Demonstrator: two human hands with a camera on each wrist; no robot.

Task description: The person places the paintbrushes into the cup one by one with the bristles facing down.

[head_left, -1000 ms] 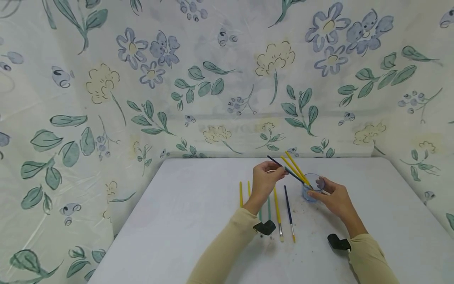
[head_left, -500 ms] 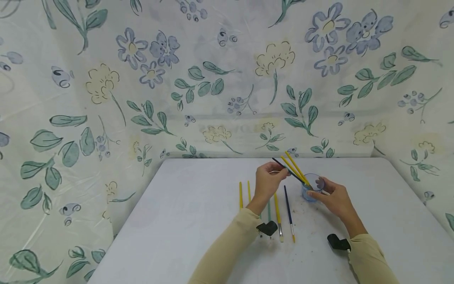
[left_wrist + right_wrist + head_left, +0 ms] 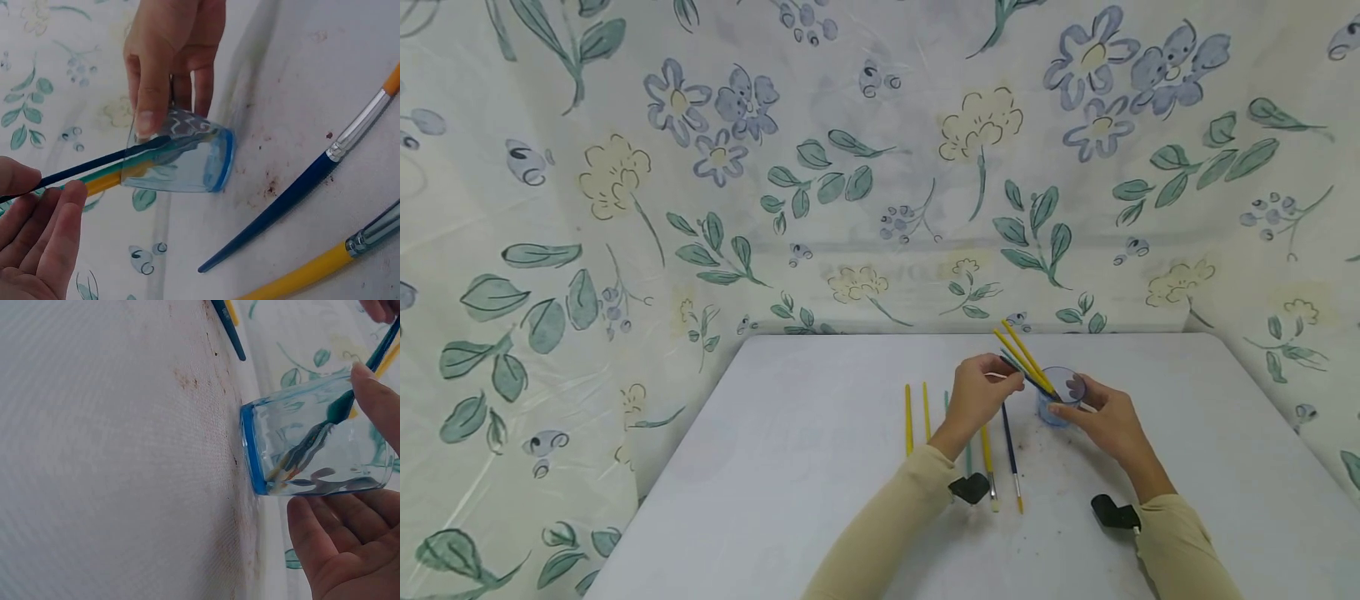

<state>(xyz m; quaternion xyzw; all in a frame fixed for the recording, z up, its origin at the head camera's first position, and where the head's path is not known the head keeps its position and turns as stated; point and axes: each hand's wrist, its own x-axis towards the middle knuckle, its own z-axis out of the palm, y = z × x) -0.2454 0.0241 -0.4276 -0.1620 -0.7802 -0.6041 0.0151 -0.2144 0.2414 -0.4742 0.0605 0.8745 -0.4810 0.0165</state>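
Between thumb and fingers, my left hand (image 3: 979,396) pinches a dark blue paintbrush (image 3: 94,164) by its handle. Its bristle end is down inside a clear glass (image 3: 300,434) with a blue base. My right hand (image 3: 1108,417) grips that glass from the right, thumb near the rim and fingers on the far side. Two yellow paintbrushes (image 3: 1022,354) and a teal paintbrush (image 3: 109,164) also lean in the glass, handles pointing up and left. The glass stands on the white table (image 3: 805,433).
On the table left of the glass lies a row of several paintbrushes, among them a blue one (image 3: 1011,446) and a yellow one (image 3: 987,458). The left forearm partly covers the row. Small specks mark the tabletop near them. A floral sheet (image 3: 880,167) hangs behind.
My left hand has moved right and down toward the glass, and the dark blue paintbrush has slid deeper into it. The right hand and the glass have stayed in place.
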